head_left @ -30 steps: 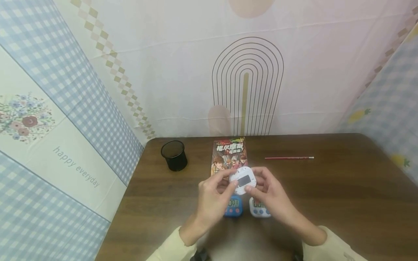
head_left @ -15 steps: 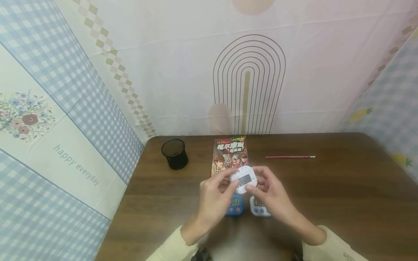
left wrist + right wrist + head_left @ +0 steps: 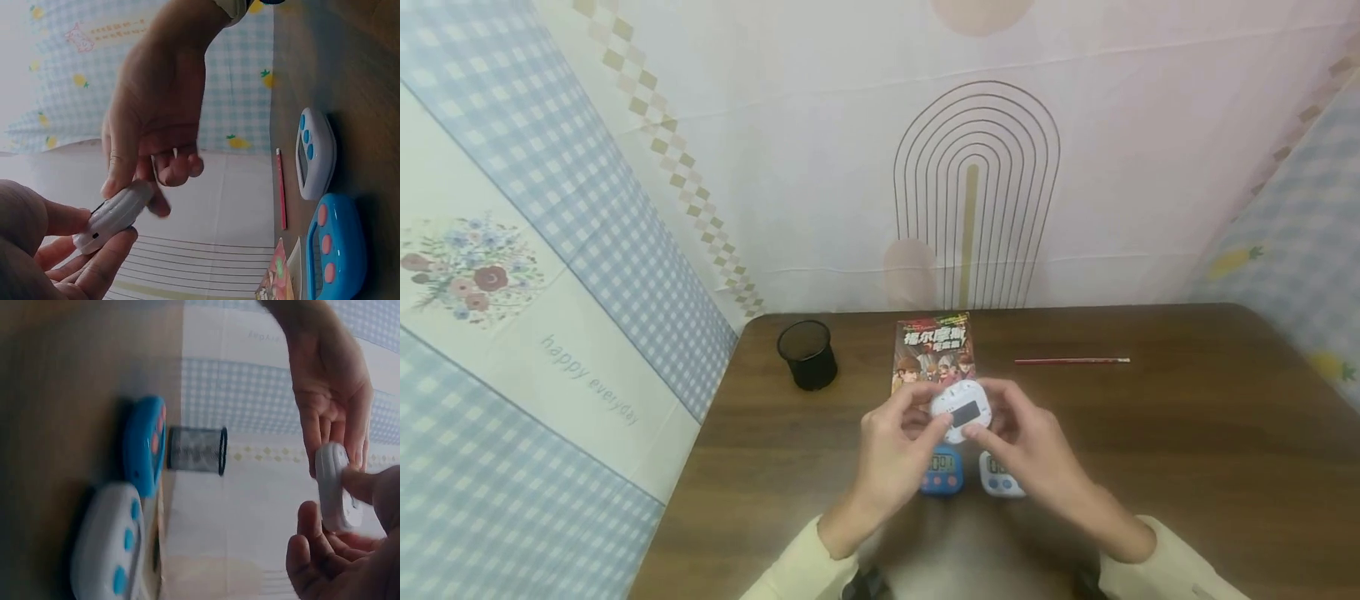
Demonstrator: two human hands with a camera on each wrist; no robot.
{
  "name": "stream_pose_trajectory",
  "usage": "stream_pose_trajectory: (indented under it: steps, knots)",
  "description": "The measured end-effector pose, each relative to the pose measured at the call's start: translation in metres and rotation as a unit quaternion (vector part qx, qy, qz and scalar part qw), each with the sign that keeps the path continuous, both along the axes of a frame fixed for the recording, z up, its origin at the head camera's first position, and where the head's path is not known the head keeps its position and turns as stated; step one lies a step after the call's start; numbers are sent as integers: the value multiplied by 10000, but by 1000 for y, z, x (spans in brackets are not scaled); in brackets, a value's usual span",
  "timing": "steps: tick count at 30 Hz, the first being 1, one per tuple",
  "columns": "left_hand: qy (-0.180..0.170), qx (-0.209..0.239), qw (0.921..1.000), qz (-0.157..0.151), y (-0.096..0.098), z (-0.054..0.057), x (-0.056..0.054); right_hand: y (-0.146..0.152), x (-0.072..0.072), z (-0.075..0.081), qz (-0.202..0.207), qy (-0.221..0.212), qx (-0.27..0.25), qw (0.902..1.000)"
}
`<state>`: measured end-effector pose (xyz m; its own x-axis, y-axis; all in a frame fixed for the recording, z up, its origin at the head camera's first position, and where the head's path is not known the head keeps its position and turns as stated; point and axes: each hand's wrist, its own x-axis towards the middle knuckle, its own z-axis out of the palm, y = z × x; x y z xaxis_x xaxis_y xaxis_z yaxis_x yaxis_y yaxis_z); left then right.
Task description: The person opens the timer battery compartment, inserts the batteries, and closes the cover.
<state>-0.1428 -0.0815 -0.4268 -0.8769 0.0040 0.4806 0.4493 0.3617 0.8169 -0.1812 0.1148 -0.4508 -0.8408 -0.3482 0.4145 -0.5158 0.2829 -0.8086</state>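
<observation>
A small white timer, rounded and with a dark rectangle on the face turned toward the head camera, is held up above the table between both hands. My left hand pinches its left side, thumb on the near face. My right hand grips the right side, its thumb on the lower edge. The left wrist view shows the same white timer edge-on. Below the hands lie a blue timer with pink buttons and another white timer with blue buttons, partly hidden by my right hand.
Behind the hands lies a comic-style book, its lower part covered. A black mesh pen cup stands at the back left of the brown table. A red pencil lies at the back right. Patterned cloth hangs around the table.
The view has shifted slightly, so everything appears a little further right. Both hands keep their hold on the white timer, with hardly any other movement.
</observation>
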Motion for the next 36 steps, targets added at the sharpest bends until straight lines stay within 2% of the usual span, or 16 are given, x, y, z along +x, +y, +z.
stream_pose_trajectory:
  steps: [1, 3, 6, 8, 11, 15, 19, 23, 26, 29, 31, 33, 36]
  knots:
    - [-67, 34, 10000, -4, 0, 0, 0, 0, -1, 0, -36, 445, 134, 9989]
    - [-172, 103, 9998, 2, 0, 0, 0, 2, -5, 0, -24, 1357, 412, 9899]
    - [-261, 237, 9994, 62, 2, 0, -1, 3, -12, 2, 129, 2408, 942, 9659]
    - [-312, 286, 9991, 90, 0, -2, -1, 0, -15, 2, 181, 2875, 1309, 9486]
    - [-472, 374, 9981, 125, -6, -9, 1, -5, -19, 2, 270, 3258, 1695, 9297]
    - [-788, 666, 9947, -32, -16, -20, 7, -12, -22, 0, 402, 3497, 1894, 9166]
    - [-1006, 989, 9896, -264, -28, -26, 13, -18, -23, -3, 388, 3654, 1928, 9099]
    - [-941, 952, 9896, -520, -39, -29, 14, -24, -23, -3, 389, 3628, 1816, 9132]
    - [-647, 470, 9944, -688, -45, -33, 12, -27, -23, -2, 461, 3307, 1695, 9272]
    - [-18, -219, 9962, -840, -52, -38, 9, -29, -22, -2, 608, 2761, 1502, 9474]
    - [464, -614, 9928, -913, -55, -42, 6, -31, -21, -2, 725, 2437, 1310, 9582]
    - [859, -891, 9877, -952, -58, -44, 4, -33, -20, -1, 830, 2217, 1100, 9653]
    - [1095, -1132, 9831, -930, -61, -44, 1, -36, -18, -1, 1003, 2042, 750, 9709]
